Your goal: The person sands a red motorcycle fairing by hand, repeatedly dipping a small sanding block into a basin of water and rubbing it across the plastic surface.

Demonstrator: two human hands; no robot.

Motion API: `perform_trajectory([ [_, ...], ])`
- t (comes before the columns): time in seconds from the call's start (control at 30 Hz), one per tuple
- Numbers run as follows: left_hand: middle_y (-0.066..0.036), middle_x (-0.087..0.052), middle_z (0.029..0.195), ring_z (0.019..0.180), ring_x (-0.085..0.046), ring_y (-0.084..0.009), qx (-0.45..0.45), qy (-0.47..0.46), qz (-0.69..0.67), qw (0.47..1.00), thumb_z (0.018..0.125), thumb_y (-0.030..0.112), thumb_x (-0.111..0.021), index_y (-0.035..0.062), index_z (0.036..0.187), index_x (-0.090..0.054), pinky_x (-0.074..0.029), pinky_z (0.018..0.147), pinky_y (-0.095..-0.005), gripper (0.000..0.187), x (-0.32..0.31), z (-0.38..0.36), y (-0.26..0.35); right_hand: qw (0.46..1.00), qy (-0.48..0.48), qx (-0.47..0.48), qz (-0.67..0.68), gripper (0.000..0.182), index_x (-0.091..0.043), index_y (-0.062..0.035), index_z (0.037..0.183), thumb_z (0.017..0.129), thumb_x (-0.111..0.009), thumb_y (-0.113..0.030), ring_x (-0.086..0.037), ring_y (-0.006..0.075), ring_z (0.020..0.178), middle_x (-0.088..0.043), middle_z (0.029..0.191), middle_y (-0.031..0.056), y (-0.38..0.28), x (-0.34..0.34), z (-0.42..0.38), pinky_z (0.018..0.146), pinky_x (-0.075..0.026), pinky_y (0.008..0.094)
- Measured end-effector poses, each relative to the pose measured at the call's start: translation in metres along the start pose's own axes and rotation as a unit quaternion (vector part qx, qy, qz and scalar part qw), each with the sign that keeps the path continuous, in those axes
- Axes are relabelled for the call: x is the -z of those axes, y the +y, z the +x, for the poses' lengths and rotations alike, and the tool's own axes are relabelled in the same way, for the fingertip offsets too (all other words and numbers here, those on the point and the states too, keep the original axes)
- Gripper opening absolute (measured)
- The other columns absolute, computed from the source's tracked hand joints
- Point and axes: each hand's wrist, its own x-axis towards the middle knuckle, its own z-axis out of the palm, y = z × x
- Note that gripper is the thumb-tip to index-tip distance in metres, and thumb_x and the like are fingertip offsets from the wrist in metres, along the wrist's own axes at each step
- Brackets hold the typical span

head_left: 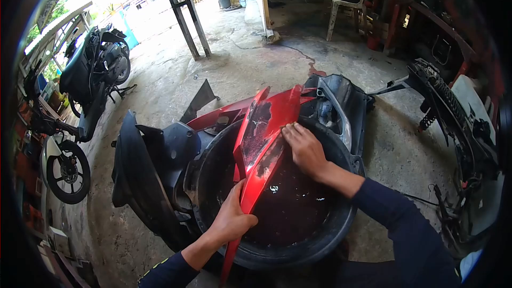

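Note:
A long red panel (265, 122) with dark, worn patches slants across a round black tub (349, 218) that holds dark reddish liquid. My left hand (233, 214) is wrapped round the narrow lower part of the panel. Higher up, my right hand (308, 150) presses on the panel's right edge with its fingers together; whether anything is under the fingertips is hidden. Another red piece (221, 114) lies behind the tub's far rim.
Black plastic panels (146, 176) lean against the tub's left side, and a dark part (341, 106) stands behind it. A motorcycle (93, 74) is at the left, a stripped frame (453, 122) at the right. Farther back are a post (186, 13) and a chair (349, 5).

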Motion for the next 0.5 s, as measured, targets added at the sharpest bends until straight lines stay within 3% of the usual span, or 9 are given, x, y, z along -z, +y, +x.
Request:
perform_trajectory([
  [0.07,-0.027,-0.049,0.148,0.14,-0.049,-0.0377,-0.037,0.002,0.008,0.999,0.065,0.008,-0.073,-0.0057,0.156,-0.03,-0.038,0.116,-0.0368,0.101,-0.001,0.004,-0.01,1.0,0.005,0.009,0.005,0.046,-0.066,0.0045,0.13,0.085,-0.059,-0.005,-0.059,0.0392,0.131,-0.066,0.135,0.0224,-0.006,-0.004,-0.013,0.112,-0.045,0.0468],
  [0.17,-0.028,-0.044,0.153,0.147,-0.04,-0.0409,-0.01,-0.002,0.05,0.999,0.066,0.011,-0.073,-0.0075,0.156,-0.029,-0.032,0.121,-0.0388,0.102,-0.001,-0.002,-0.008,0.998,0.014,0.051,0.042,0.049,-0.065,0.0037,0.132,0.084,-0.058,-0.002,-0.06,0.0382,0.128,-0.066,0.134,0.0212,-0.04,0.001,-0.036,0.11,-0.046,0.0474],
  [0.3,-0.029,-0.043,0.153,0.146,-0.041,-0.0423,-0.017,-0.004,0.073,0.997,0.066,0.012,-0.073,-0.0077,0.156,-0.027,-0.033,0.121,-0.0393,0.103,-0.003,-0.003,0.003,0.999,0.044,-0.008,-0.021,0.048,-0.064,0.0046,0.133,0.086,-0.056,-0.001,-0.058,0.0405,0.128,-0.067,0.132,0.0226,0.009,-0.011,-0.008,0.112,-0.046,0.0455],
  [0.43,-0.029,-0.043,0.152,0.144,-0.042,-0.042,-0.023,-0.023,0.045,0.998,0.066,0.012,-0.072,-0.0087,0.156,-0.028,-0.033,0.12,-0.0385,0.102,0.007,-0.002,0.009,0.999,0.034,0.012,0.033,0.046,-0.066,0.0058,0.13,0.085,-0.056,0.001,-0.057,0.0415,0.131,-0.067,0.133,0.0224,-0.029,0.006,-0.023,0.115,-0.044,0.0454],
  [0.5,-0.014,-0.061,0.114,0.1,-0.063,-0.0226,-0.023,0.007,0.082,0.996,0.067,0.002,-0.069,0.0009,0.157,-0.033,-0.051,0.089,-0.0309,0.097,0.004,-0.006,0.01,0.999,0.034,0.039,-0.002,0.046,-0.067,0.0053,0.129,0.085,-0.056,0.0,-0.057,0.0395,0.131,-0.066,0.133,0.0222,-0.008,0.003,-0.015,0.116,-0.042,0.0462],
])
